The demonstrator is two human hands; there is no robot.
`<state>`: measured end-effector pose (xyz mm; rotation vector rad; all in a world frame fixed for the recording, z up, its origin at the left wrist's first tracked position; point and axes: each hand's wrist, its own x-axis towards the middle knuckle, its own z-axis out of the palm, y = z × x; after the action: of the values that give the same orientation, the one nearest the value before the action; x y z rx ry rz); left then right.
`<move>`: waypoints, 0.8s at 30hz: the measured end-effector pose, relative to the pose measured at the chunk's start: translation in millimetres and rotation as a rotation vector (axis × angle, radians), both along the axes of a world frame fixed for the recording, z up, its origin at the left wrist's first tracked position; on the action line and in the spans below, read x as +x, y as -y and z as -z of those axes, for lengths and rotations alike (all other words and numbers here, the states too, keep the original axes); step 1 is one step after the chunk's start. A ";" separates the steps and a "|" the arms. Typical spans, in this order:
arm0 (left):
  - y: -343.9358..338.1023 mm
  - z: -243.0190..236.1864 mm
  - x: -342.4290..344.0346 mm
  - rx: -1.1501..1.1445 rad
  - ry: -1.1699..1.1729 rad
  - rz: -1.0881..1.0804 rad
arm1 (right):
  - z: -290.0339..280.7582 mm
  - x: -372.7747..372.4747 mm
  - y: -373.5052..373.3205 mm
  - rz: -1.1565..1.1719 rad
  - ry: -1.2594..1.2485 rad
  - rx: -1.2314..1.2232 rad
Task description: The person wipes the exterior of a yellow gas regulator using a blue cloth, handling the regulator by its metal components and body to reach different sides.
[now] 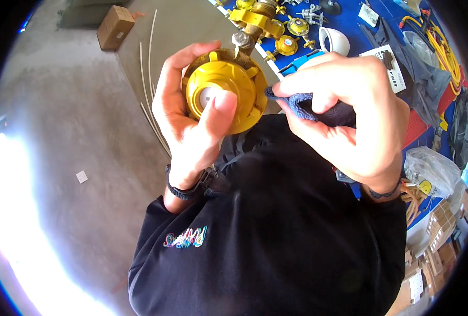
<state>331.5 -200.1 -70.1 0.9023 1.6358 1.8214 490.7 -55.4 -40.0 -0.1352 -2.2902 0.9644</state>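
Left hand (192,113) fingers wrap the round yellow valve (224,95), thumb pressed on its face; right hand (350,113) fingers pinch a dark blue cloth (302,105) at the valve's right rim. This looks like wiping; next the cloth must follow the notched rim. Open air around both hands, with the blue tabletop (350,21) beyond the fingertips

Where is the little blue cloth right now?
In the head view, the blue cloth is pinched in the right hand, right of centre, its tip touching the edge of the round yellow part held by the left hand.
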 end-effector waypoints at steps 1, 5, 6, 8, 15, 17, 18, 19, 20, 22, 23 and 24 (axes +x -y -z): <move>-2.4 -3.8 2.6 -0.013 0.009 -0.034 | -2.2 1.5 -1.9 -0.035 0.024 0.042; -2.9 -3.1 2.1 -0.031 -0.107 -0.039 | 6.9 -3.5 -1.1 -0.098 -0.097 0.098; -2.7 -3.0 0.9 -0.033 -0.175 -0.030 | 5.6 -3.6 0.0 -0.096 -0.073 0.093; -2.5 -3.6 -0.8 -0.036 -0.311 -0.010 | 3.1 -3.9 2.4 -0.093 -0.025 0.085; -2.7 -12.8 8.1 -0.102 -0.483 -0.126 | 7.5 -8.1 -0.4 -0.010 -0.180 0.108; -2.9 -12.9 9.2 -0.079 -0.458 -0.140 | 8.1 -6.4 1.7 0.011 -0.148 0.108; -2.6 -11.2 8.4 -0.076 -0.445 -0.145 | 8.8 -7.3 2.6 0.010 -0.145 0.102; -4.1 -8.6 7.2 -0.072 -0.433 -0.145 | 10.9 -11.0 3.0 -0.007 -0.169 0.087; -5.7 -6.9 6.3 -0.067 -0.420 -0.144 | 13.0 -10.0 2.4 -0.035 -0.160 0.084; -6.8 -9.5 4.6 -0.086 -0.394 -0.124 | 16.2 -9.6 1.1 -0.097 -0.143 0.074; -6.0 -10.5 4.0 -0.098 -0.377 -0.109 | 15.6 -11.8 -4.9 -0.126 -0.139 0.084; -5.7 -11.6 4.0 -0.109 -0.359 -0.094 | 15.7 -13.8 -8.6 -0.130 -0.128 0.093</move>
<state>335.5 -194.4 -58.5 1.1718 2.0044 1.6815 476.9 -46.8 -55.6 0.1131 -2.2423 0.9021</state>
